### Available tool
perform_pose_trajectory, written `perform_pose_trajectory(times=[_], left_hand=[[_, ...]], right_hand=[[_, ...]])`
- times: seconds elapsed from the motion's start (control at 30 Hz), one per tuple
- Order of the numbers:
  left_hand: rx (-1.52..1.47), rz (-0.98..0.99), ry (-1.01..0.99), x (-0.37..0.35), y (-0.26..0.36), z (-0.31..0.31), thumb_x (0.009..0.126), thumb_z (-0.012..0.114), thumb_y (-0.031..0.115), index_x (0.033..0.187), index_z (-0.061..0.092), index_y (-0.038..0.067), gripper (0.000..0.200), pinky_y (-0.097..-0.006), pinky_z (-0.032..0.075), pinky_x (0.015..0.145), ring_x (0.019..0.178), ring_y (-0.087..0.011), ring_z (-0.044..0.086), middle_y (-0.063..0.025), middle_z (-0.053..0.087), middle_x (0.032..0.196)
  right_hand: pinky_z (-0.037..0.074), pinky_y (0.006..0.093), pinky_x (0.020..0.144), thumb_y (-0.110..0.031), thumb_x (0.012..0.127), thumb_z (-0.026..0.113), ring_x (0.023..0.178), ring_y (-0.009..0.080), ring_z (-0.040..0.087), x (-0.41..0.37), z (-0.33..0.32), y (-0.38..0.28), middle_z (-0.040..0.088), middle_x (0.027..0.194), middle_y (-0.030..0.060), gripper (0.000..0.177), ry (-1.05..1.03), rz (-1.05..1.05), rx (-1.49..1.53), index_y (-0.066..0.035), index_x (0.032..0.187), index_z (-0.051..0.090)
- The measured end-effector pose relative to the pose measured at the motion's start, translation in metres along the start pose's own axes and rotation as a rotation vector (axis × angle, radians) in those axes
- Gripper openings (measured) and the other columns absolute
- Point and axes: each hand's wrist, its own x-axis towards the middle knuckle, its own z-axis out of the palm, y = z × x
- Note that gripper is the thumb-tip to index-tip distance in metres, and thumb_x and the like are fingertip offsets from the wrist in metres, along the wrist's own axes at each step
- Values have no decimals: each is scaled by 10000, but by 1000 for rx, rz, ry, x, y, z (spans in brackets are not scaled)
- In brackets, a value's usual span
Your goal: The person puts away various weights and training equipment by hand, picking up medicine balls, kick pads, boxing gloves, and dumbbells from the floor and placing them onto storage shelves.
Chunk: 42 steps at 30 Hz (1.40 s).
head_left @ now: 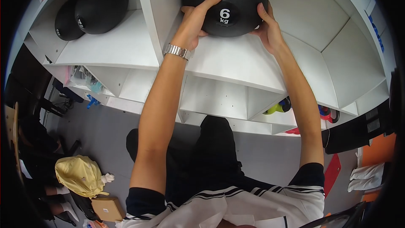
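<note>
A large black medicine ball marked "6 kg" is on or just above the white shelf in front of me. My left hand grips its left side, thumb across the front and a metal-band watch on the wrist. On the other side, my right hand clasps the ball low, thumb up along its surface. The fingers of both hands are partly hidden behind the ball. In the compartment to the left sit two more black balls, one marked "4" and a smaller one.
An upright divider separates the ball compartments. Lower cubbies hold a lime-green object and a red kettlebell-like piece. On the grey floor are a yellow bag and a cardboard box. Another person's legs show at lower left.
</note>
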Motion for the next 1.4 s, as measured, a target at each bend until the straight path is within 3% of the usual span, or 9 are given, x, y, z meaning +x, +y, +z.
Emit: perform_pose_trajectory(times=[0.33,0.73,0.9,1.0,1.03,1.13,1.2,1.33,1.4], left_hand=[[26,38,120,2,-9,3,677,765,625,1370,-29,-211,1346,-585,259,1102,1341,-460,358,-414,300,1379],[75,-10,20,-1,4,1,671,754,662,1383,-13,-210,1362,-619,296,1067,1320,-481,376,-422,255,1400],[143,26,139,-1,-11,0,680,681,761,1395,17,-214,1379,-514,262,1122,1399,-447,244,-388,216,1444],[192,78,218,4,-24,-1,697,624,806,1400,37,-213,1370,-434,217,1155,1435,-403,182,-371,192,1465],[204,99,218,6,-26,-3,701,607,816,1401,42,-213,1367,-412,205,1161,1440,-389,174,-366,181,1473],[215,114,212,10,-30,-8,732,589,804,1411,74,-202,1319,-378,193,1167,1437,-370,184,-326,156,1505],[194,116,227,7,-31,-6,742,607,781,1422,84,-187,1293,-378,201,1164,1437,-364,187,-312,171,1508],[91,337,463,-17,-42,10,940,599,423,1427,231,-136,828,-379,234,1151,1396,-346,294,-286,278,1492],[283,473,407,-32,-58,6,940,608,408,1436,238,-111,808,-389,286,1101,1315,-346,366,-273,330,1440]], right_hand=[[380,651,1009,-699,869,497,1425,349,246,-1,5,6,203,1555,142,946,48,-1,-15,-169,1535,85],[350,688,1007,-717,866,480,1440,372,184,-8,13,8,190,1557,157,945,93,0,48,-155,1532,116],[373,671,1008,-710,861,505,1444,420,152,-15,18,3,162,1561,197,1014,174,42,-26,-125,1541,34],[399,636,1012,-638,870,575,1436,438,171,-34,22,-4,144,1556,237,1041,177,113,-4,-77,1535,4],[450,572,1005,-529,893,626,1418,442,225,-43,24,-6,173,1534,262,997,194,113,3,-41,1529,32],[481,529,999,-448,911,633,1390,428,285,-69,23,-11,210,1515,258,915,224,64,-4,-41,1528,94],[525,487,954,-314,936,611,1308,370,423,-89,23,-18,325,1452,238,755,273,33,-8,-31,1506,205],[563,401,879,-178,910,626,1139,277,578,-131,14,-41,423,1369,214,614,276,-24,70,-42,1439,347],[563,392,876,-157,908,621,1107,270,600,-156,3,-56,439,1353,209,586,273,-11,44,-43,1423,367]])
